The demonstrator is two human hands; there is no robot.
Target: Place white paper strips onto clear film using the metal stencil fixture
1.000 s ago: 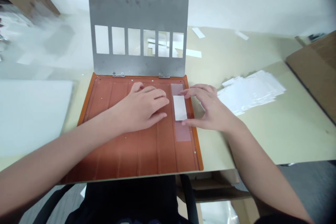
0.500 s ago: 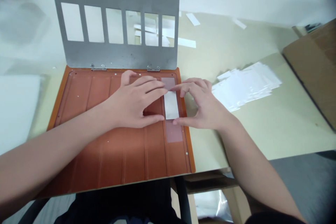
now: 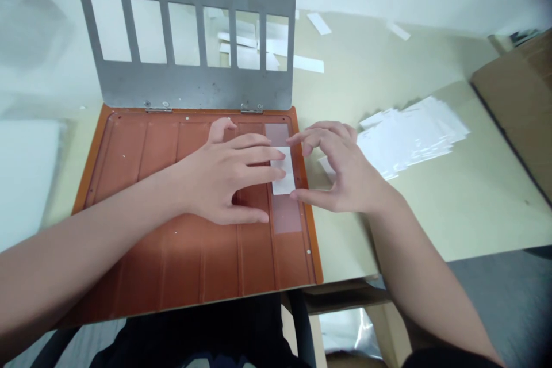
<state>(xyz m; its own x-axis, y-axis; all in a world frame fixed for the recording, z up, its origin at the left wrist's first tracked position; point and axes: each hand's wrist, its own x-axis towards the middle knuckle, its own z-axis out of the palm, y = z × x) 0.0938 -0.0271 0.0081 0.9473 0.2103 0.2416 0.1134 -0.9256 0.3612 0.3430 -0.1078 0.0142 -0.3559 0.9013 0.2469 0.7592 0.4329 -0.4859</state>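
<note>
An orange-brown ribbed base plate [image 3: 164, 253] lies in front of me, with a grey metal stencil lid [image 3: 190, 86] hinged up at its far edge. In the plate's rightmost groove lies a translucent strip [image 3: 285, 215] with a small white card [image 3: 285, 181] on top. My left hand [image 3: 224, 175] rests flat on the plate, fingers stretched out, fingertips pressing the card's left edge. My right hand [image 3: 338, 167] arches over the plate's right edge, fingers spread, thumb and index tips touching the card's lower and upper ends.
A fanned pile of white cards [image 3: 414, 135] lies on the beige table [image 3: 452, 207] to the right. Loose white strips [image 3: 308, 63] lie behind the lid. A brown cardboard box [image 3: 517, 103] stands at far right, a white sheet [image 3: 21, 178] at far left.
My left fingers slid right onto the white card. My right hand lifted slightly and arched more over it. The view shifted a little.
</note>
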